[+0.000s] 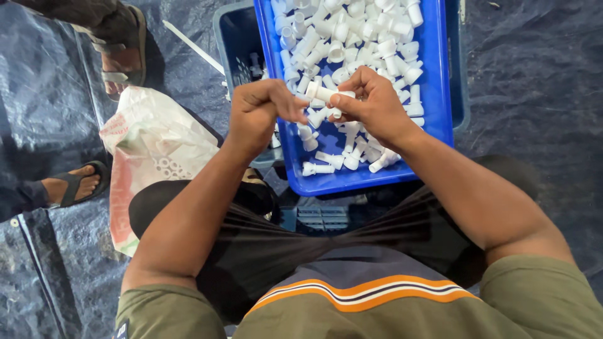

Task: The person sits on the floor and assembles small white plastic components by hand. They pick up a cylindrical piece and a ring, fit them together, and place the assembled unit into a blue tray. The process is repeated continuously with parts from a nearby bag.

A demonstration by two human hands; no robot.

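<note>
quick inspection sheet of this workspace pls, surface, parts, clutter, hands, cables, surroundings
surface: dark blue tarpaulin on the ground, wrinkled.
job's things: blue tray full of small white plastic fittings; one white fitting held above it.
clutter: white woven sack by the person's left knee; dark blue crate under the tray; white strip on the tarpaulin.
grippers: left hand and right hand meet over the tray, fingers pinching the held fitting from both ends.
cables: nothing seen.
surroundings: two sandalled feet of other people at the left edge.
</note>
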